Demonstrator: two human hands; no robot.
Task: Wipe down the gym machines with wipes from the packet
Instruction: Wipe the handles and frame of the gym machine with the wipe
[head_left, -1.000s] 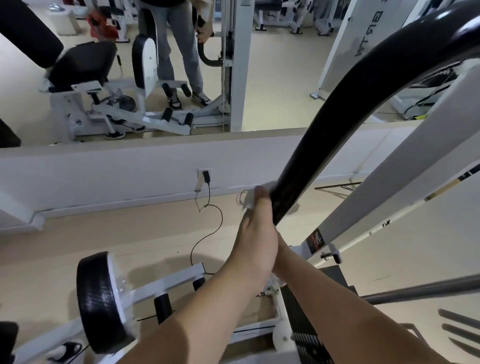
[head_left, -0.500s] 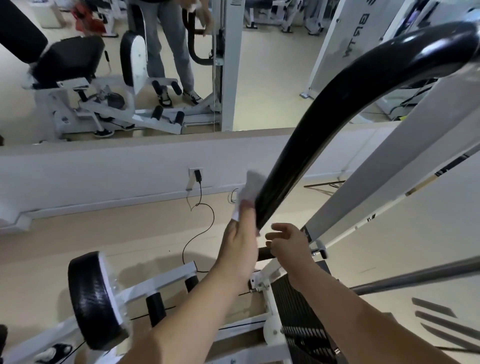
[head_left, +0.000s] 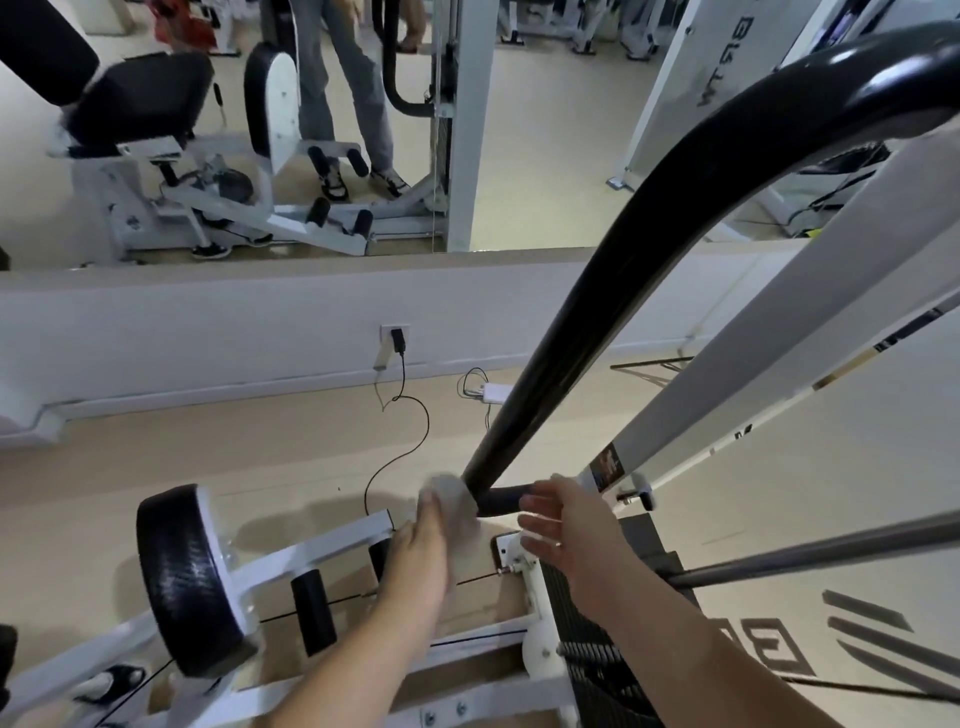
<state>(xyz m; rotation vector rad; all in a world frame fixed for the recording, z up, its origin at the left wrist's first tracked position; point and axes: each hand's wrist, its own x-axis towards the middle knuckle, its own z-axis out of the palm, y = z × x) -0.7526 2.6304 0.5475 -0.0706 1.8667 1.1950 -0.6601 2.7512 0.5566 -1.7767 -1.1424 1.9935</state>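
Left hand (head_left: 422, 553) holds a bunched white wipe (head_left: 451, 500) at its fingertips. The fingers curl round it, though that spot is blurred. The wipe sits against the bottom end of the curved black bar (head_left: 623, 270), right where the bar meets a short black stub (head_left: 501, 500). From the grip the bar rises up and to the right, out past the top corner.

Right hand (head_left: 569, 525) is not gripping anything: fingers straight and spread, pointing left toward the wipe, tips just beside the stub's right end. Contact with the stub: cannot tell.

Relative to the left-hand grip:
- Round black pad (head_left: 182, 577) sits lower left, on a white frame tube (head_left: 322, 545) that ends just left of the hand.
- Wall socket (head_left: 395, 338) with a plug is above, with a black cable (head_left: 410, 441) looping down across the floor toward the wipe.

Right of the right hand are a slanted white upright (head_left: 779, 332) and a grey steel rod (head_left: 810, 555). Weight stack (head_left: 602, 660) is under the right forearm. Mirror (head_left: 519, 156) is on the far wall, above everything.
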